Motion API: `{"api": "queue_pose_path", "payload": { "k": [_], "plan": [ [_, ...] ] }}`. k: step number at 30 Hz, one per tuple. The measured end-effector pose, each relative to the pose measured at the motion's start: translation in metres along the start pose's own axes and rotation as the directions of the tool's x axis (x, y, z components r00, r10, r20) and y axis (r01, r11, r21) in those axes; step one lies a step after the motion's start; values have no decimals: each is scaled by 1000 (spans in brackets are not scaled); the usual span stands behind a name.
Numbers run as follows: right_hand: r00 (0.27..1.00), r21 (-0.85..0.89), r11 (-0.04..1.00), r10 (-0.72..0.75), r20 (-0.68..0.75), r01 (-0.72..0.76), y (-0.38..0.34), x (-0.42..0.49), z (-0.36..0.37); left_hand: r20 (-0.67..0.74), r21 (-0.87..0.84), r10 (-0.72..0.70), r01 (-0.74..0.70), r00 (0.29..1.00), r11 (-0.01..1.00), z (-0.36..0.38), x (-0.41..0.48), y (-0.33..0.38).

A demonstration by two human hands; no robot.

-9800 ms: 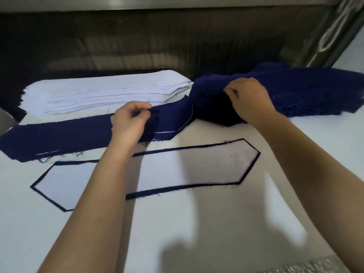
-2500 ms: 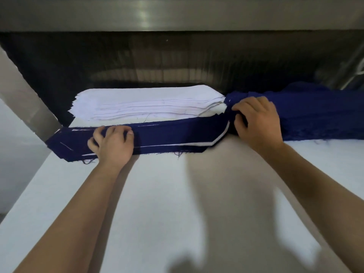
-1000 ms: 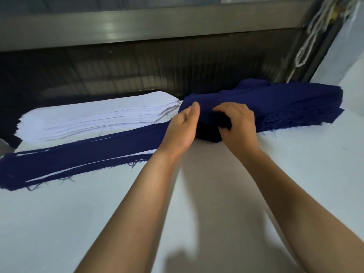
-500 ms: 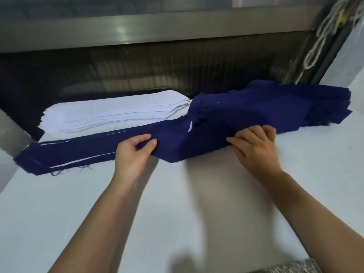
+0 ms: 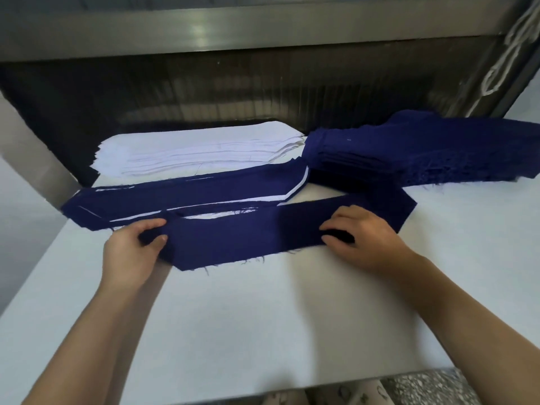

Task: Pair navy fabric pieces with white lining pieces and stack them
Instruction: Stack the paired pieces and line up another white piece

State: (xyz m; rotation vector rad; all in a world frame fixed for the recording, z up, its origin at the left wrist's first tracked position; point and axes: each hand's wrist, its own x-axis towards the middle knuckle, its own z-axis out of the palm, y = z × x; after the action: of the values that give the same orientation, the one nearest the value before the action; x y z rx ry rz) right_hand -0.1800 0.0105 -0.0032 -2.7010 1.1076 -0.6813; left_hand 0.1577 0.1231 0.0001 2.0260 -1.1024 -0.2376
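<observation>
Since half a second ago, one navy piece (image 5: 248,238) has come off the navy pile (image 5: 423,150) and now lies lower and nearer the person, on the white tabletop (image 5: 263,317) just in front of the paired stack (image 5: 181,197). It is a long, flat strip of deep blue cloth with slanted cuts at both ends and loose threads fraying along its near edge. Its long axis runs left to right, with the right end angled a little farther away, toward the navy pile. The left end overlaps the near edge of the paired stack, where thin white lining edges peek out between blue layers.

The left hand (image 5: 131,252) pinches the strip's left end between thumb and curled fingers. The right hand (image 5: 362,241) grips it right of the middle, fingers bent over a small fold of cloth.

Behind the paired stack sits the white lining pile (image 5: 198,153), its right end touching the navy pile.
</observation>
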Motion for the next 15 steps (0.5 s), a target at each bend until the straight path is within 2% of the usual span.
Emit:
{"api": "queue_pose_path", "payload": {
  "k": [5, 9, 12, 15],
  "plan": [
    [985, -2, 985, 173, -19, -173, 9, -1, 0, -65, 144, 13, -3, 998, 990, -11, -4, -21],
    [979, -19, 980, 198, 46, -198, 9, 0, 1, -129, 166, 87, -65, 988, 984, -7, -9, -16],
    [976, -24, 978, 207, 75, -205, 6, 0, 1, -40, 229, 178, -164, 983, 959, -3, -12, -12],
    [969, -40, 973, 231, 84, -229, 7, 3, 1, -1, 349, 164, -153, 986, 924, -1, -16, -11]
  ]
}}
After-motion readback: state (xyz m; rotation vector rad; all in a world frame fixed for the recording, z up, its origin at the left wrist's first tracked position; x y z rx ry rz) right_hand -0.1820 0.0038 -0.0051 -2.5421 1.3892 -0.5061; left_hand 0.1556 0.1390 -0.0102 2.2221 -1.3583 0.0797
